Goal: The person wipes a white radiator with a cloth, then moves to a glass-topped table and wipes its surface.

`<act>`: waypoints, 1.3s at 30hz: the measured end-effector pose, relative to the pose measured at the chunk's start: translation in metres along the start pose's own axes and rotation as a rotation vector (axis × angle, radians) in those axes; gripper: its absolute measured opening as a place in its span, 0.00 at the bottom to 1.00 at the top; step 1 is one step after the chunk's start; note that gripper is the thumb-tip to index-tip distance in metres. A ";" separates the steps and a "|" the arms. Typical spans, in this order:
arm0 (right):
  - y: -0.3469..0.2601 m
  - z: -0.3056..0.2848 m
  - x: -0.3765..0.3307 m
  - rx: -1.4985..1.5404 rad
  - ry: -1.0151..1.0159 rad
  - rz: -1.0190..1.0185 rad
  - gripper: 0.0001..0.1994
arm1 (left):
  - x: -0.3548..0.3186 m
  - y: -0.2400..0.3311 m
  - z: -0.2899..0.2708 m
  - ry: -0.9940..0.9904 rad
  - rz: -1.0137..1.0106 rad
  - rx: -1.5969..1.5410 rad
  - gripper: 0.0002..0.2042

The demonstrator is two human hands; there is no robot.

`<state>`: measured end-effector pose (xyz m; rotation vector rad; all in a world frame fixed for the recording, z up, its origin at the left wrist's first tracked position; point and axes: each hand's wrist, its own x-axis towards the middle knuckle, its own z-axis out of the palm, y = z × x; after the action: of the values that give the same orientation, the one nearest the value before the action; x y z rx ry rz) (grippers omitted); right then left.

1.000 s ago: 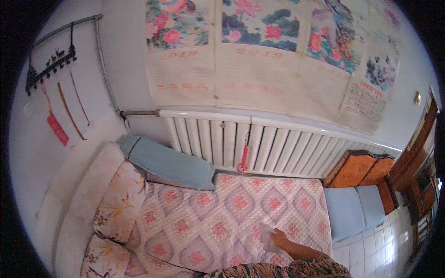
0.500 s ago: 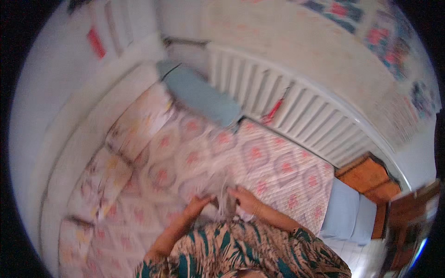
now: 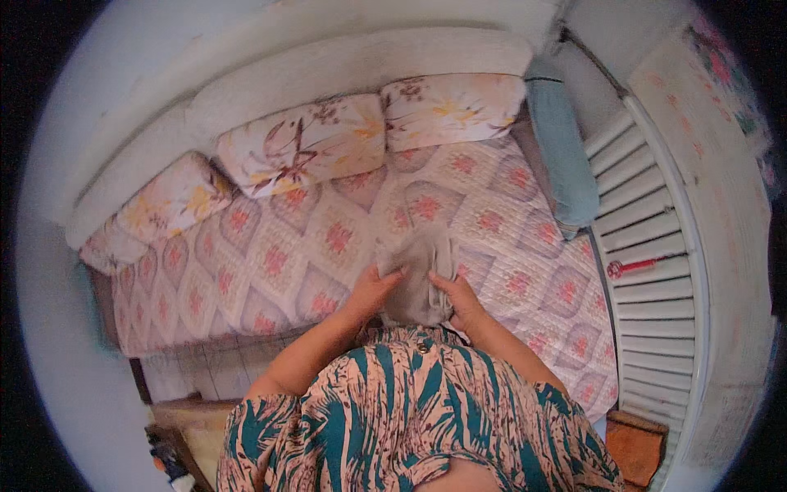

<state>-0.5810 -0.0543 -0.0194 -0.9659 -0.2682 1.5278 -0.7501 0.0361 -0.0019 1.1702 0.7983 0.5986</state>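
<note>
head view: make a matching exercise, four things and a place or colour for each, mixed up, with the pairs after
1. cloth
2. cushions
3. armrest
4. radiator

A. blue-green
B. white and ribbed, on the right
C. between left hand and right hand
D. in a row along the backrest

Pairs: 1-C, 2-D, 3-A, 4-B

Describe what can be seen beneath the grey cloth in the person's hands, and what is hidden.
Around the grey cloth, the pink-flowered quilted cover shows. Whatever lies directly beneath the cloth is covered and cannot be seen.
</note>
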 end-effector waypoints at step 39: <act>0.097 -0.003 0.047 -0.746 -0.508 0.682 0.17 | -0.147 -0.177 0.031 0.517 -0.063 -1.164 0.25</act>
<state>-0.6431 -0.0348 -0.1049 -1.3032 -1.0013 2.3765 -0.8107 -0.1472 -0.1317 -0.0889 0.7162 1.1218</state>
